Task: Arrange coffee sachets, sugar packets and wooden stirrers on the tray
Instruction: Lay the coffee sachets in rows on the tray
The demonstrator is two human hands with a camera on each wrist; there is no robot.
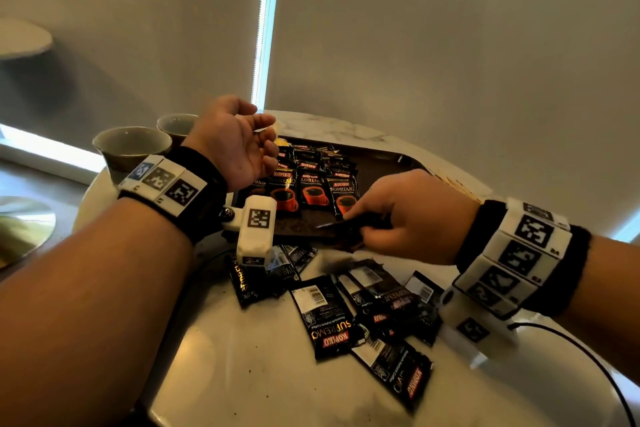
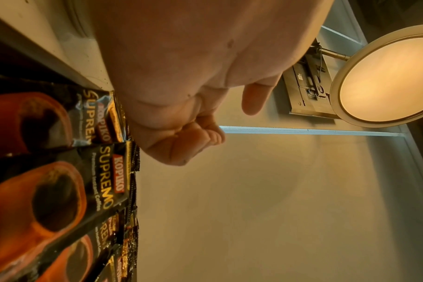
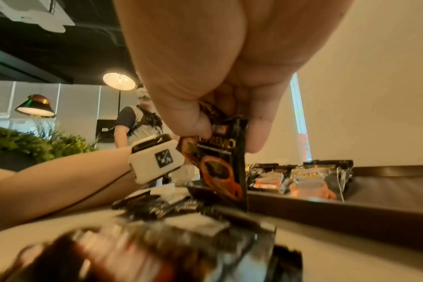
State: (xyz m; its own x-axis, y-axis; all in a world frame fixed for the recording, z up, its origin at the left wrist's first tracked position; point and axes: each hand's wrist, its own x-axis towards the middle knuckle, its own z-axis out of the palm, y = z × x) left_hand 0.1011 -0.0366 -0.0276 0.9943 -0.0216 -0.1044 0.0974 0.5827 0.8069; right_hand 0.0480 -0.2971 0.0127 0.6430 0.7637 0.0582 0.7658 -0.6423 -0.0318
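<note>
A dark brown tray (image 1: 388, 156) lies on the round white table (image 1: 242, 374). Rows of black Kopiko coffee sachets (image 1: 311, 184) lie face up on it, also close up in the left wrist view (image 2: 85, 181). More sachets (image 1: 325, 315) lie scattered on the table in front of the tray. My right hand (image 1: 360, 218) pinches one coffee sachet (image 3: 220, 162) between thumb and fingers, upright at the tray's near edge. My left hand (image 1: 266, 146) hovers over the tray's left end, palm turned inward, fingers (image 2: 205, 133) loosely curled around nothing.
Two grey cups (image 1: 133, 146) (image 1: 176, 125) stand at the table's back left. Pale yellow items (image 1: 450, 180) lie beside the tray's right end; I cannot tell what they are. A black cable (image 1: 571, 340) loops over the table at the right. A person (image 3: 131, 129) stands in the background.
</note>
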